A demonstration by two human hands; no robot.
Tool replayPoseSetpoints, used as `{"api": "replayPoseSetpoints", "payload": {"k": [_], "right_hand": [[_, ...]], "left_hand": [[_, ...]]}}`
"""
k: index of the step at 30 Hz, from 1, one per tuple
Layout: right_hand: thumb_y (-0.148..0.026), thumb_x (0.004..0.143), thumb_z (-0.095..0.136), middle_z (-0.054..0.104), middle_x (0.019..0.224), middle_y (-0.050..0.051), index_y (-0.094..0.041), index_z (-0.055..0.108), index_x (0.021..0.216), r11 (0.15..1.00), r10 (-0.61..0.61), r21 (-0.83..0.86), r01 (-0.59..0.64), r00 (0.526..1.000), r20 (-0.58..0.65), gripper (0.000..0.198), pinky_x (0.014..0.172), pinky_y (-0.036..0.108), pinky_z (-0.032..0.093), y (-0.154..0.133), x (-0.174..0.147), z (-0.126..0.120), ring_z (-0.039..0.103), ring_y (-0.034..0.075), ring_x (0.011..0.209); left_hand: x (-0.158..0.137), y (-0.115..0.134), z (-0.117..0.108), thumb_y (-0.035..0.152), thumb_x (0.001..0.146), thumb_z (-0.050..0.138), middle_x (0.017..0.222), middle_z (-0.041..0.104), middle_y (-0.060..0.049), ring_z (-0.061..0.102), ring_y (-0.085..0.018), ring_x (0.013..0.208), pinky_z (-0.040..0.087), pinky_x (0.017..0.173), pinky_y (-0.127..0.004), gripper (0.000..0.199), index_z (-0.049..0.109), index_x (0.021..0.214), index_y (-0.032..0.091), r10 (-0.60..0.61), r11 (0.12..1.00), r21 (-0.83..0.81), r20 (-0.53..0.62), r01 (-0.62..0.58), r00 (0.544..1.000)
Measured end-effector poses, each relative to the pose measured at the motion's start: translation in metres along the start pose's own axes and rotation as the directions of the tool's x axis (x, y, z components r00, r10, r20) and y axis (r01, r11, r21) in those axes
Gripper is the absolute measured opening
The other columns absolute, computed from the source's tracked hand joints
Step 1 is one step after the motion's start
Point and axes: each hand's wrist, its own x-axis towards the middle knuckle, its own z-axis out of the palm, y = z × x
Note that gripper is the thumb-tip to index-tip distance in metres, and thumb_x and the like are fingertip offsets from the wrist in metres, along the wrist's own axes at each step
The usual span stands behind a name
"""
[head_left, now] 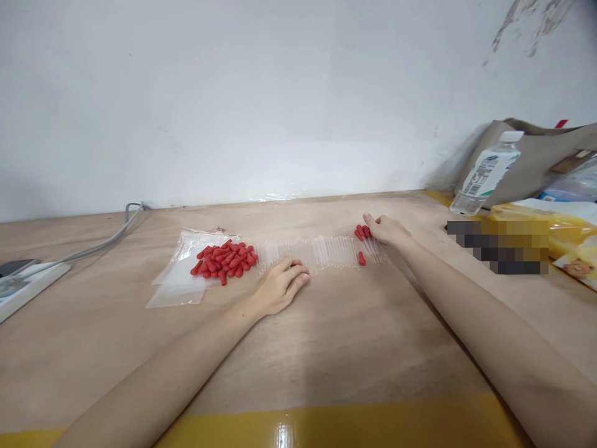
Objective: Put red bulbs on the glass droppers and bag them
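My left hand [282, 286] rests on the wooden table with its fingers loosely bent and the thumb a little apart; nothing shows in it. It lies at the near edge of a row of thin clear tubes [333, 251], covering some of their ends. My right hand [387, 230] is at the right end of the row, beside a small group of red-bulbed droppers [359, 232]. Its thumb stands apart from the bent fingers, and no object is visible between them. One dropper's red bulb [362, 258] lies nearer me. A pile of red rubber bulbs [224, 260] lies left of the tubes.
Clear plastic bags [177, 287] lie under the bulb pile. A grey cable [109, 236] runs to a white power strip [35, 286] at left. On the right are a water bottle [487, 174], a grey bag [536, 162], yellow packaging [527, 214] and a pixelated patch.
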Motion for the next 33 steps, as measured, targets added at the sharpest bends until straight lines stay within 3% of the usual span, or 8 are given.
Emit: {"api": "replayPoseSetpoints", "payload": {"k": [3,9,14,17,22,27,29,33], "right_hand": [[-0.061,0.085,0.017,0.064,0.093,0.019,-0.013,0.062,0.089,0.999,-0.030,0.015,0.030,0.999,0.013,0.066,0.073,0.038,0.042,0.004,0.004,-0.004,0.059,0.030,0.091],[-0.046,0.078,0.047,0.066,0.083,0.008,-0.018,0.061,0.080,0.974,-0.218,0.012,0.225,0.956,-0.194,0.031,0.059,0.027,0.039,-0.003,-0.024,-0.009,0.059,0.021,0.076],[-0.035,0.075,0.053,0.062,0.068,0.004,-0.019,0.063,0.069,0.839,-0.543,-0.086,0.537,0.838,-0.051,0.020,0.057,0.026,0.037,-0.006,-0.063,-0.010,0.055,0.016,0.064],[-0.031,0.076,0.052,0.062,0.068,0.006,-0.019,0.066,0.068,0.782,-0.611,-0.158,0.603,0.792,-0.001,0.020,0.060,0.028,0.038,-0.004,-0.075,-0.006,0.056,0.018,0.068],[-0.030,0.072,0.058,0.063,0.080,0.008,-0.018,0.063,0.075,0.825,-0.563,-0.104,0.555,0.823,-0.071,0.014,0.067,0.030,0.042,-0.002,-0.080,0.005,0.058,0.021,0.079],[-0.025,0.070,0.059,0.063,0.073,0.003,-0.019,0.053,0.076,0.869,-0.442,0.198,0.454,0.891,-0.101,0.010,0.061,0.027,0.042,-0.004,-0.086,0.014,0.058,0.016,0.067],[-0.026,0.073,0.057,0.063,0.075,0.003,-0.019,0.052,0.079,0.802,-0.491,0.262,0.537,0.842,-0.224,0.010,0.063,0.029,0.043,-0.006,-0.092,0.018,0.057,0.017,0.069],[-0.025,0.078,0.053,0.062,0.078,0.005,-0.020,0.055,0.083,0.587,-0.681,0.175,0.791,0.599,-0.422,0.008,0.073,0.036,0.043,-0.011,-0.109,0.027,0.055,0.020,0.077]], "left_hand": [[0.000,0.000,0.000,0.027,0.090,0.038,0.100,0.056,-0.007,0.053,-0.017,0.093,0.044,0.083,-0.033,0.025,0.059,0.099,0.017,-0.001,1.000,0.004,-0.005,0.001,1.000],[0.000,0.001,0.000,0.029,0.089,0.042,0.099,0.056,-0.008,0.051,-0.019,0.093,0.044,0.082,-0.035,0.023,0.060,0.100,0.018,-0.014,0.998,0.052,-0.076,0.018,0.997],[0.000,0.004,-0.001,0.029,0.088,0.044,0.100,0.056,-0.008,0.051,-0.020,0.094,0.043,0.083,-0.036,0.022,0.060,0.099,0.017,-0.020,0.997,0.073,-0.095,0.027,0.995],[0.001,0.005,-0.001,0.029,0.087,0.045,0.099,0.056,-0.008,0.050,-0.020,0.094,0.042,0.083,-0.037,0.022,0.060,0.098,0.018,-0.026,0.995,0.092,-0.108,0.036,0.994],[0.001,0.005,-0.001,0.030,0.085,0.048,0.098,0.057,-0.008,0.050,-0.022,0.094,0.041,0.083,-0.039,0.020,0.060,0.095,0.018,-0.057,0.986,0.146,-0.152,0.080,0.987],[0.001,0.003,0.000,0.029,0.085,0.048,0.096,0.057,-0.008,0.049,-0.021,0.093,0.041,0.083,-0.038,0.019,0.060,0.095,0.018,-0.063,0.981,0.167,-0.195,0.096,0.979],[0.002,0.002,0.000,0.027,0.083,0.049,0.094,0.057,-0.007,0.049,-0.021,0.091,0.042,0.081,-0.037,0.018,0.059,0.094,0.017,-0.093,0.977,0.167,-0.218,0.131,0.972],[0.010,-0.002,0.000,0.022,0.080,0.051,0.088,0.056,-0.007,0.048,-0.022,0.087,0.042,0.077,-0.037,0.013,0.058,0.089,0.017,-0.201,0.947,0.201,-0.236,0.250,0.951]]}}
